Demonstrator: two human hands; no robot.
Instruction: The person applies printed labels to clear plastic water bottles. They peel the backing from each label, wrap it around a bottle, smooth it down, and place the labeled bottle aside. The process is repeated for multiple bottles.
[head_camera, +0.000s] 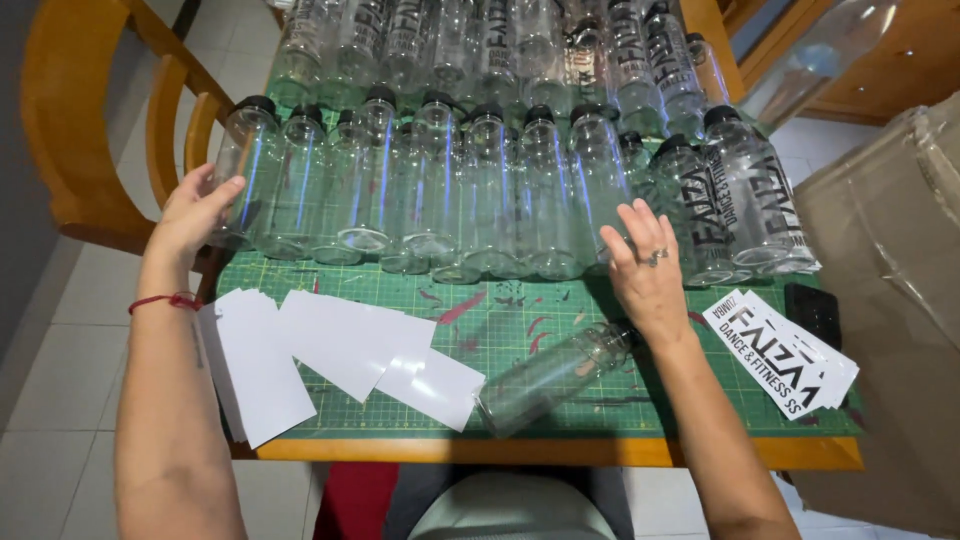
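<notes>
Nearest the bottom of the frame, one clear plastic bottle (553, 375) lies on its side alone on the green cutting mat (520, 320), just below the person's right wrist, apart from the rest and with no print showing. To its left, a fan of blank white sheets (330, 350) spreads toward the lower left; at least four or five, overlapping, so no exact count. At the lower right sits a small stack of black-and-white printed stickers (785, 350), a few deep, with a small black object (815, 310) just beyond.

The left hand (195, 210) is spread, fingers flat against the leftmost bottle of the front row (420, 185). The right hand (645, 265), ring on one finger, is also spread and pressed on the bottles toward the row's right end. Neither hand is gripping anything.

That front row looks like about ten or eleven black-capped bottles lying side by side; most are plain, while the two at the right (740, 195) already wear lettering. Behind them, along the top of the frame, a back row (520, 45) of roughly nine or ten all seem to be printed. So judging by this, around half are done, with the plain front row and the loose one left.

A wooden chair (90, 120) sits upper left, a cardboard box (890, 300) at right.
</notes>
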